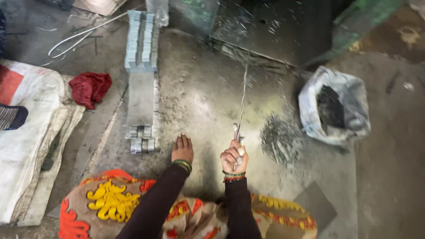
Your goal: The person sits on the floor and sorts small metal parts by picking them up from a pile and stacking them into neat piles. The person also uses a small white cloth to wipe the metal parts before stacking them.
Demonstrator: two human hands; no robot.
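Right hand (234, 156) fisted around rod (242, 104)

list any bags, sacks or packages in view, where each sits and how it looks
Plastic bag: on the floor at right, open-topped, crumpled, whitish-grey, dark scrap inside.
Woven sack: at the left edge, laid flat, off-white with a red patch.
Clear plastic wrapper: top centre, beside stacked grey metal pieces.
No signs or screens.

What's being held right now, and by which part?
The right hand grips a thin metal rod at its near end, fingers closed round it. The left hand holds nothing, flat on the floor.
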